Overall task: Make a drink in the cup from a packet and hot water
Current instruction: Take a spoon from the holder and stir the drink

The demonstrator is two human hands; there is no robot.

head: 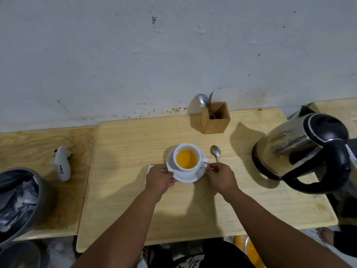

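Two hands frame the saucer [200, 174] on the tabletop [123, 200]: our left hand [159, 179] pinches its left rim with the fingers [170, 176], beside a white packet [149, 168] mostly hidden under it. On the saucer stands the white cup [186, 157], full of orange drink. Our right hand [222, 177] has its fingers closed at the right rim and the spoon [216, 152] handle; farther right stands the kettle [301, 149].

Cutlery holder [216, 120]: square wooden box at twelve o'clock by the wall, a spoon and fork leaning out to its left.
White handheld device [62, 164]: lying at nine o'clock on the side table [29, 144], marked with handwritten characters.
Lined bin [21, 198]: at eight o'clock, grey, partly cropped.
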